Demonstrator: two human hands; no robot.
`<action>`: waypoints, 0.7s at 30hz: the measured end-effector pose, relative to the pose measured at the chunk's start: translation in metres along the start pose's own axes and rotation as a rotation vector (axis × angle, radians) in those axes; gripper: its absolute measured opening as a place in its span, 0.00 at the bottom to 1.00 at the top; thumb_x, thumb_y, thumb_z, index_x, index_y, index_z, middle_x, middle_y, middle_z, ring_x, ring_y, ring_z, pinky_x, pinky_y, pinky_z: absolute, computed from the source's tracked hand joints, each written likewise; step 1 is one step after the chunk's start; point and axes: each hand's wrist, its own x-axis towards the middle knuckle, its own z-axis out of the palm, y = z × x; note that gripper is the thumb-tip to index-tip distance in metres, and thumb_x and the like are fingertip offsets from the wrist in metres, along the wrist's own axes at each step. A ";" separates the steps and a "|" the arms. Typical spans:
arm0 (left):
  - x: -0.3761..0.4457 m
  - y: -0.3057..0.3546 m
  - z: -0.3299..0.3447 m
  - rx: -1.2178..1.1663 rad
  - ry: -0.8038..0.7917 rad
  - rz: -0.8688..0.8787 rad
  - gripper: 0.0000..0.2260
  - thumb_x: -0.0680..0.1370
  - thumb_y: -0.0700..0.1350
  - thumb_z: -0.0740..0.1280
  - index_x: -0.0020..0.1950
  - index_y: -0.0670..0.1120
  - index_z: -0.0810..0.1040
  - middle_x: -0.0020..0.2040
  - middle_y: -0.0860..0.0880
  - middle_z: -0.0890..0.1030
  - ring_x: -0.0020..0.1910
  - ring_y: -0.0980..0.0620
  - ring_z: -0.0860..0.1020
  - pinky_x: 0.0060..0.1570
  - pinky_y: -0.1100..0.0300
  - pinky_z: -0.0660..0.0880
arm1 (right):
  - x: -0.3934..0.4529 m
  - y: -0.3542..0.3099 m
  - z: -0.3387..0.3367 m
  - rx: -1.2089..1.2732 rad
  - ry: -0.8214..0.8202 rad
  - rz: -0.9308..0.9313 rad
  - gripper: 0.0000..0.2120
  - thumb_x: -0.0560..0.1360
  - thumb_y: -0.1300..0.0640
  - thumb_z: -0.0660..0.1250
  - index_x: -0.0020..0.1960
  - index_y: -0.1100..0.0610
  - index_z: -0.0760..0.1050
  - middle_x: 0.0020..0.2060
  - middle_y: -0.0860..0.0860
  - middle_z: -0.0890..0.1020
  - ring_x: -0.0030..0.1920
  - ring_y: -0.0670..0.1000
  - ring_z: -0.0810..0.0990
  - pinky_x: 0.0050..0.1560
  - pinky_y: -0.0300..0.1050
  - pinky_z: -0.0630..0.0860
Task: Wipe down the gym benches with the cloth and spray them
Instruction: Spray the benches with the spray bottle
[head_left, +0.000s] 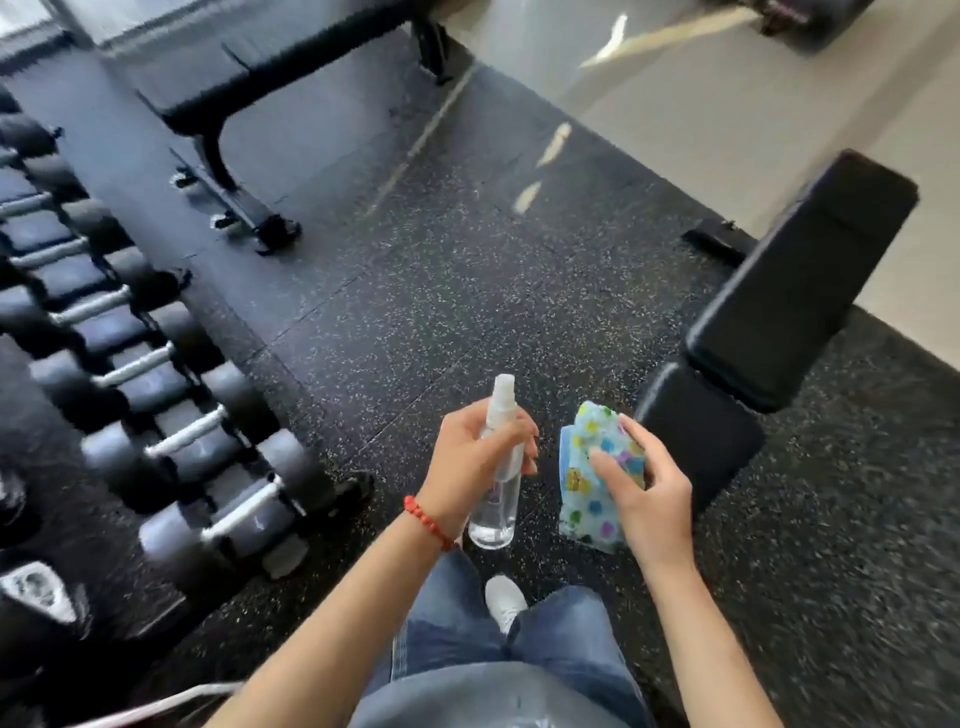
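two hands are loaded and both hover in front of the body, over the speckled floor. the left hand has its fingers curled round a clear spray bottle, which stands nearly upright, its long axis running from the base near the wrist up and slightly away, white nozzle at the top and aimed roughly forward, not at either bench. the right hand pinches a folded dotted cloth, thumb on its near face, fingers round the far edge; bottle and cloth sit just beside each other without touching.

the near bench lies to the right and ahead, its black pad starting just beyond the cloth and running away up and to the right, the back section tilted up. so the cloth hand is the nearer one, and the bottle would have to swing right across the body to point its nozzle at the pad. the far bench sits well apart at upper left, long axis running left to right, nearer the bottle side. a dumbbell rack fills the left edge. by my reading neither pad is yet touched at this point.
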 end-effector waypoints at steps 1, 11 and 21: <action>0.009 0.001 0.001 0.024 -0.039 -0.019 0.04 0.69 0.39 0.66 0.34 0.44 0.76 0.27 0.50 0.77 0.26 0.51 0.75 0.29 0.62 0.73 | -0.001 0.001 -0.002 0.013 0.055 0.022 0.20 0.70 0.58 0.73 0.59 0.47 0.74 0.51 0.42 0.79 0.51 0.38 0.79 0.50 0.38 0.75; 0.063 0.006 0.056 0.160 -0.315 -0.128 0.22 0.72 0.58 0.60 0.28 0.43 0.75 0.24 0.48 0.76 0.23 0.52 0.72 0.26 0.65 0.69 | -0.026 0.014 -0.028 0.131 0.503 0.181 0.19 0.69 0.56 0.73 0.56 0.41 0.74 0.48 0.36 0.79 0.46 0.33 0.78 0.41 0.28 0.75; 0.080 -0.022 0.151 0.317 -0.502 -0.271 0.25 0.72 0.61 0.60 0.22 0.46 0.74 0.21 0.48 0.74 0.20 0.52 0.70 0.21 0.63 0.65 | -0.028 0.037 -0.091 0.214 0.764 0.278 0.19 0.69 0.55 0.73 0.56 0.41 0.74 0.50 0.36 0.78 0.48 0.36 0.79 0.44 0.33 0.77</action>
